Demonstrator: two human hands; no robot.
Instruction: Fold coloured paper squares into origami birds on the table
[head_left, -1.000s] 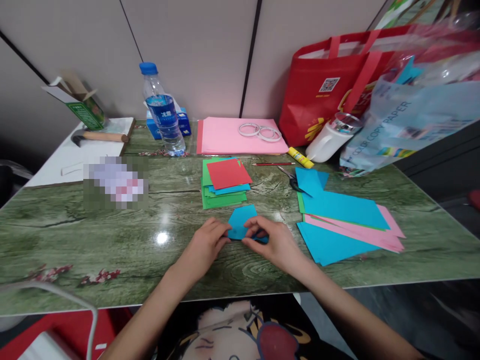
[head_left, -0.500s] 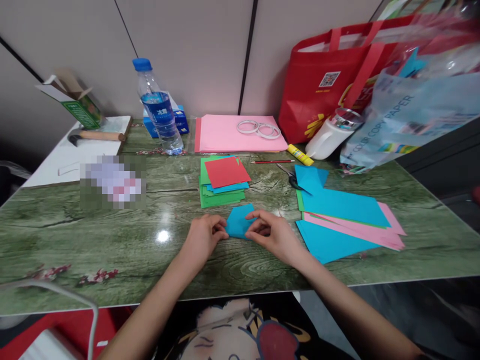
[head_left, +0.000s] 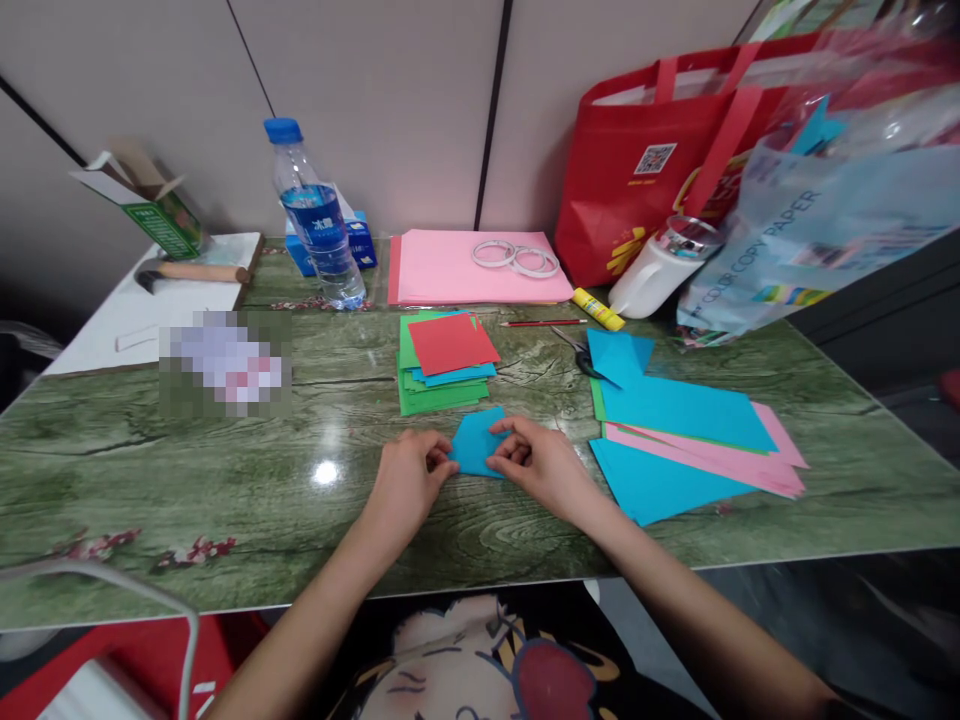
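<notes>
A small folded blue paper lies on the green wood-grain table in front of me. My left hand pinches its left edge with curled fingers. My right hand presses and pinches its right side, fingers bent over the paper. Just beyond it sits a stack of small square papers, green and blue with a red sheet on top.
Large blue and pink sheets lie to the right, with scissors, a pencil and a glue stick behind. At the back are pink paper with tape rings, a water bottle, a red bag and a white jug.
Both hands and the blue paper have shifted slightly away from me on the table. The visible blue area has shrunk as the fingers closed in on it.
</notes>
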